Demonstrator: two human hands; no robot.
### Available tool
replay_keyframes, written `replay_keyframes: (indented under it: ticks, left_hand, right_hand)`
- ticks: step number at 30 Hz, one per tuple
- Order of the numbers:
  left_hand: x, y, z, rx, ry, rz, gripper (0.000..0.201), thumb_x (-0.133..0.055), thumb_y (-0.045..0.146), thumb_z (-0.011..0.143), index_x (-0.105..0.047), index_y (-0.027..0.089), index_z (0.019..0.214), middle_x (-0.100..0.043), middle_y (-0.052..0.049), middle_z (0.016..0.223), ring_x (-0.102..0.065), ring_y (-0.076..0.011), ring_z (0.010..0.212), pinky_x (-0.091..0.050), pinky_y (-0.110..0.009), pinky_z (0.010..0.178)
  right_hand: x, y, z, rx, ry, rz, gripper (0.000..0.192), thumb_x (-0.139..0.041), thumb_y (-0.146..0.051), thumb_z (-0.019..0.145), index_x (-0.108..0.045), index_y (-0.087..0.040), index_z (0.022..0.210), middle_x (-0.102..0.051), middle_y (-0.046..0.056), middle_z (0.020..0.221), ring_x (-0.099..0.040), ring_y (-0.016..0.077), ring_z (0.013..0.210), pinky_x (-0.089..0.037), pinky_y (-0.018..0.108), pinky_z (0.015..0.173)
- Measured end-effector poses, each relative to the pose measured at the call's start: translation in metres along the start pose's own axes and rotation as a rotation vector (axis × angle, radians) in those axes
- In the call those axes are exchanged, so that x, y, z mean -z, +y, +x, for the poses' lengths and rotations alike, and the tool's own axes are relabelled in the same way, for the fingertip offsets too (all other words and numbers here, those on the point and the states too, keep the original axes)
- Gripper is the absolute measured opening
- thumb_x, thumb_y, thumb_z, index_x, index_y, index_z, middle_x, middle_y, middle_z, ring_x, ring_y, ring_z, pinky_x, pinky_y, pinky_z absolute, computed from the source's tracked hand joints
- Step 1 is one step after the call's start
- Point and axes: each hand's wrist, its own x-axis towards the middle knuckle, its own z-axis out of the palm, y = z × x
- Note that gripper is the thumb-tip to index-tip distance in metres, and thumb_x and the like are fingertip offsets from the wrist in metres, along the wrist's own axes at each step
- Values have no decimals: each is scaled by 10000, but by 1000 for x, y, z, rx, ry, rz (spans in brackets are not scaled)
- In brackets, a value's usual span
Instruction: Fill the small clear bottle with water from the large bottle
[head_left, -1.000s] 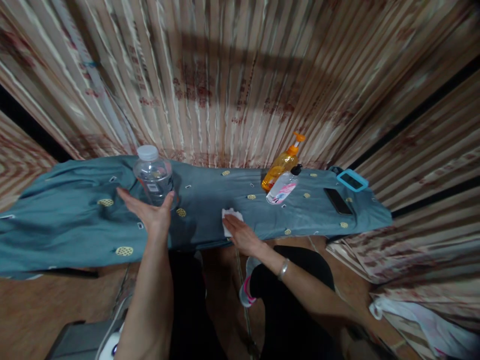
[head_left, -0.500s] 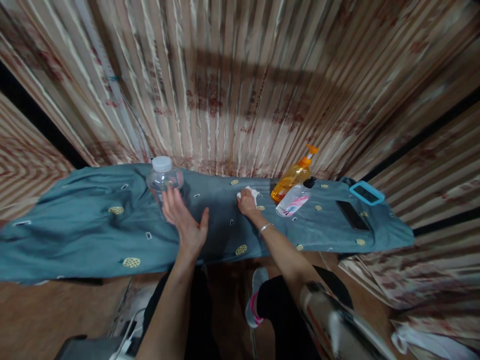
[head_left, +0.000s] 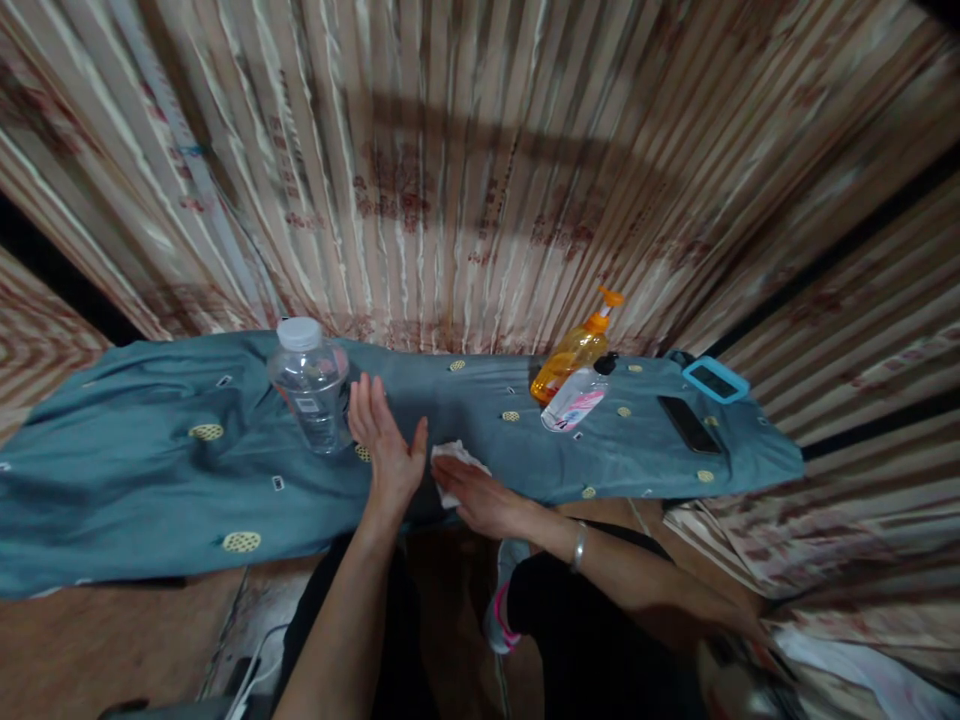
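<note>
My left hand (head_left: 385, 440) is raised with its fingers stretched and thumb apart, just right of a large clear plastic bottle (head_left: 313, 395) with a white cap. Nothing is in it, and I cannot tell whether its fingertips touch the bottle. My right hand (head_left: 480, 495) holds a crumpled white tissue (head_left: 454, 455), near the front edge of the blue-green cloth (head_left: 315, 510). Part of the tissue is hidden under my fingers. Farther right stand a yellow-orange pump bottle (head_left: 568, 360) and, leaning close in front of it, a clear bottle (head_left: 577, 400) with a black cap and pink label.
A black phone (head_left: 688, 424) lies on the cloth at the right, beside a blue-framed device (head_left: 715, 380). Pleated patterned curtains (head_left: 465, 180) hang behind and at the sides. A white cable (head_left: 259, 660) lies below the front edge, by my legs.
My right hand has drawn the tissue from near the back of the cloth toward me and left. My left hand now appears right of the large bottle instead of in front of it. The view has shifted slightly.
</note>
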Motion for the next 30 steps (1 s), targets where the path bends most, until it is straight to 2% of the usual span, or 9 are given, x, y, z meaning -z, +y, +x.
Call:
replay_keyframes:
  ticks: [4, 7, 11, 16, 19, 22, 25, 27, 30]
  left_hand:
    - [1, -4, 0, -32, 9, 20, 822, -558, 504, 906, -236, 112, 1554, -276, -250, 1617, -175, -359, 1555, -148, -572, 1253]
    - [-2, -4, 1, -20, 2, 2, 825, -555, 510, 906, -239, 103, 1550, -273, -254, 1617, -171, -363, 1554, -138, -579, 1255]
    - [-11, 1, 0, 7, -27, -38, 841, -558, 527, 895, -237, 109, 1550, -247, -246, 1633, -134, -364, 1564, -133, -585, 1257]
    - [-29, 9, -2, 31, -20, -85, 845, -572, 526, 871, -256, 133, 1549, -269, -230, 1632, -154, -357, 1563, -149, -588, 1258]
    - [-37, 13, -3, 35, -20, -104, 847, -582, 510, 866, -259, 128, 1549, -271, -231, 1630, -169, -356, 1561, -152, -577, 1264]
    - [-41, 15, -3, 42, -33, -121, 866, -594, 519, 859, -262, 111, 1547, -275, -240, 1626, -169, -364, 1559, -151, -571, 1269]
    - [-42, 16, -2, 37, -50, -130, 877, -603, 531, 857, -266, 100, 1543, -293, -250, 1612, -174, -367, 1557, -155, -567, 1270]
    - [-41, 15, -2, 39, -63, -133, 873, -609, 531, 858, -265, 114, 1543, -298, -242, 1609, -183, -366, 1554, -158, -572, 1268]
    - [-40, 14, -2, 34, -91, -135, 879, -631, 524, 850, -258, 132, 1543, -291, -234, 1611, -196, -369, 1549, -160, -580, 1265]
  right_hand:
    - [20, 42, -66, -183, 59, -42, 442, -641, -364, 957, -557, -207, 1361, -526, 121, 1441, -566, 293, 1251, -493, 540, 1017]
    - [29, 61, -72, -356, 128, -87, 422, -639, -373, 957, -571, -201, 1336, -552, 117, 1402, -586, 282, 1214, -506, 528, 999]
    - [17, 41, -24, -432, 164, -109, 424, -642, -379, 955, -574, -195, 1331, -559, 117, 1392, -590, 281, 1206, -507, 526, 994]
    - [-1, -9, 59, -307, 171, -82, 413, -639, -387, 957, -582, -189, 1314, -583, 111, 1353, -610, 268, 1169, -526, 506, 965]
    - [4, -23, 71, -235, 185, -62, 412, -636, -392, 958, -583, -197, 1316, -575, 113, 1369, -604, 270, 1181, -521, 509, 975]
    - [16, -19, 41, -210, 209, -51, 441, -639, -397, 955, -567, -200, 1343, -545, 118, 1415, -580, 286, 1226, -504, 530, 1000]
    - [32, 6, -22, -286, 237, -55, 458, -637, -412, 955, -558, -201, 1354, -554, 120, 1405, -594, 280, 1205, -517, 517, 984]
    - [45, 33, -75, -429, 275, -80, 431, -635, -393, 960, -569, -200, 1339, -571, 116, 1380, -610, 268, 1178, -530, 502, 968]
    - [68, 89, -154, -732, 350, -157, 375, -631, -367, 966, -591, -191, 1295, -612, 103, 1301, -644, 238, 1091, -561, 458, 909]
